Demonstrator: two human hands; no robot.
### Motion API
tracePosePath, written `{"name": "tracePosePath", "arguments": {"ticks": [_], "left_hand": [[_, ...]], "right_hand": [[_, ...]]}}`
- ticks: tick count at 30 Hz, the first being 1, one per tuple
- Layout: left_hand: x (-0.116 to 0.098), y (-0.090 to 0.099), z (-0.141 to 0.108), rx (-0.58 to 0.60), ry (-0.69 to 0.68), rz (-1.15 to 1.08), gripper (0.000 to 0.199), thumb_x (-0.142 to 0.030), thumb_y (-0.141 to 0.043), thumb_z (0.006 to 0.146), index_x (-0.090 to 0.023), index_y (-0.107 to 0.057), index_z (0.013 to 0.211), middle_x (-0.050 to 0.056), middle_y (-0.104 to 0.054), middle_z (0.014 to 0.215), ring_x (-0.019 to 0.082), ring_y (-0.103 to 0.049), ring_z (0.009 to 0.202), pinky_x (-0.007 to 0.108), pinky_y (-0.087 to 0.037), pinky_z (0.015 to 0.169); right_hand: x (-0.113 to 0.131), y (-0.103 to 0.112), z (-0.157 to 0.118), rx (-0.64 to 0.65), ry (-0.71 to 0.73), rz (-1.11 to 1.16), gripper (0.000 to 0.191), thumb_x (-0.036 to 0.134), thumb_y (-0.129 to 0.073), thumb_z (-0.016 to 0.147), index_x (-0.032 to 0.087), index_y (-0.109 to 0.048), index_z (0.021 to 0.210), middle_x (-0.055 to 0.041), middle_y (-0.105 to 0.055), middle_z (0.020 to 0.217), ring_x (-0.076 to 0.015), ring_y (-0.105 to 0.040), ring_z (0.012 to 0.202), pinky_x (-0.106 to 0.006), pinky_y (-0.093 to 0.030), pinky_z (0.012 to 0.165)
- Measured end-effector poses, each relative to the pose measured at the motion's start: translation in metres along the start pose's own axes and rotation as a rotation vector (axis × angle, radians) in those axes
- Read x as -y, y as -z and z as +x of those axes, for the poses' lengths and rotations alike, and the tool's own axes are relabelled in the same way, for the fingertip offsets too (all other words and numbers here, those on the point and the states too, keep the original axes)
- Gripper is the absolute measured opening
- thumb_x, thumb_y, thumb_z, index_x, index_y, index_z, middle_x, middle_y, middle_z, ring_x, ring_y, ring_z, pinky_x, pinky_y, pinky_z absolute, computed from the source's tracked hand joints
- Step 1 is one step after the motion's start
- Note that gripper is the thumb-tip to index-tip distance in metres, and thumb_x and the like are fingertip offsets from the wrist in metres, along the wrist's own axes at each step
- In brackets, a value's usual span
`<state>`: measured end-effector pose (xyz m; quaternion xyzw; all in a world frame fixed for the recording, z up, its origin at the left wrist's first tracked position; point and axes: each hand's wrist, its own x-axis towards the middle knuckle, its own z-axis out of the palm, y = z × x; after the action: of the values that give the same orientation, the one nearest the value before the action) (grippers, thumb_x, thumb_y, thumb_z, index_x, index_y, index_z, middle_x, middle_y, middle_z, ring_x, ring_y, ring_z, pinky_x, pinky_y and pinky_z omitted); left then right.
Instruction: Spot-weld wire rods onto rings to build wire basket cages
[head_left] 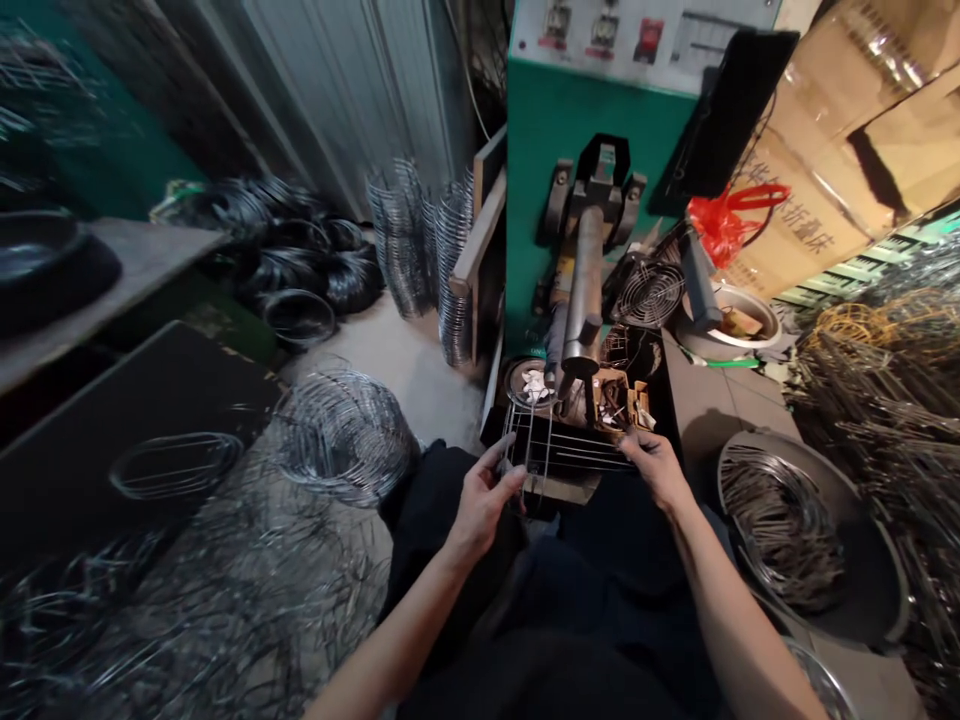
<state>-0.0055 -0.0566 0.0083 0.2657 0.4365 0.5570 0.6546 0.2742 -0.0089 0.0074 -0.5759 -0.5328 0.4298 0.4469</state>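
My left hand (486, 492) pinches a thin wire frame (530, 437) between thumb and fingers, in front of the green machine. Several straight wires (589, 453) run across from the frame towards my right hand (654, 466). The fingers of that right hand are closed at the right ends of the wires. Just above hangs the machine's metal cylinder arm (583, 300), apart from both hands. Behind the frame sits a round dish (517, 375) with white scraps, beside a small cardboard box (611, 395) of dark bits.
A bundle of wire rings (341, 435) stands left of my knee, with loose wires on the floor. To the right lies a wide pan (862, 560) of wire pieces, near a heap of dark rods (877, 430). The green machine (536, 130) rises ahead, beside stacked rings (454, 270).
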Motion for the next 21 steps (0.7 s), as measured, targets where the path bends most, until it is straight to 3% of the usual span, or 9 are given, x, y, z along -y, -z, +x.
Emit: {"name": "tracePosePath", "arguments": {"ticks": [9, 21], "left_hand": [[0.003, -0.013, 0.022, -0.036, 0.007, -0.006, 0.082, -0.040, -0.088, 0.070, -0.018, -0.058, 0.142, -0.004, -0.053, 0.075, 0.009, -0.050, 0.056, 0.022, -0.052, 0.046], [-0.004, -0.024, 0.021, -0.053, -0.010, -0.053, 0.083, -0.038, -0.088, 0.071, -0.019, -0.055, 0.145, -0.005, -0.048, 0.070, 0.008, -0.046, 0.053, 0.023, -0.054, 0.045]], "right_hand": [[0.001, -0.004, 0.039, -0.032, 0.027, 0.012, 0.056, 0.061, -0.079, 0.070, 0.020, -0.048, 0.049, 0.0017, -0.046, 0.054, -0.0129, -0.040, 0.058, -0.028, -0.034, 0.058], [0.015, -0.003, 0.051, -0.020, 0.046, 0.004, 0.061, 0.060, -0.081, 0.068, 0.020, -0.040, 0.048, 0.0033, -0.039, 0.054, -0.0112, -0.034, 0.055, -0.028, -0.030, 0.055]]}}
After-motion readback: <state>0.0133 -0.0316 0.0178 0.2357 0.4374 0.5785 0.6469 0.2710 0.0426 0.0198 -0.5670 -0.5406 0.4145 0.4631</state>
